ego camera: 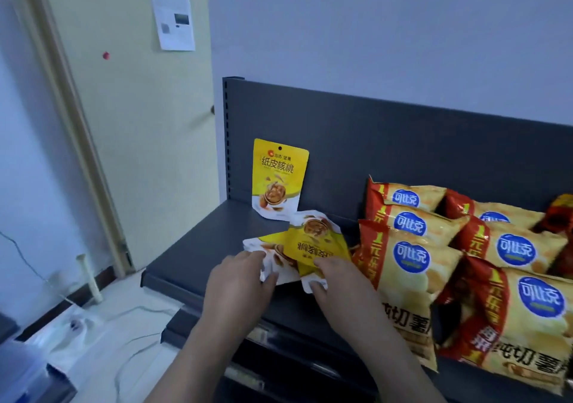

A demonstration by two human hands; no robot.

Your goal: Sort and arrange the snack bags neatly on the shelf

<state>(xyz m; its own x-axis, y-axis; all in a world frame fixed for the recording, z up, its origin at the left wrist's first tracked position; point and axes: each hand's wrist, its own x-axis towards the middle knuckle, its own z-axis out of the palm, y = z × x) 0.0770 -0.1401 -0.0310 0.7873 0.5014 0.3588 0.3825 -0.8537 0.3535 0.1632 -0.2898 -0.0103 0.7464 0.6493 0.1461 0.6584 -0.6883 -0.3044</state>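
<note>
Two flat walnut bags (313, 244) overlap on the dark shelf (198, 253), just in front of the upright walnut bag (279, 179) that's leaning on the back panel. My left hand (238, 278) pinches one's white edge, and my right hand (338, 281) pinches the other. Chip bags (412, 253) are piled to the right of that upright one.

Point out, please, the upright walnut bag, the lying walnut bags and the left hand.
upright walnut bag (280, 176): head view, middle of its yellow front.
lying walnut bags (310, 244): head view, yellow face of the top bag.
left hand (237, 281): head view, back of the hand.
</note>
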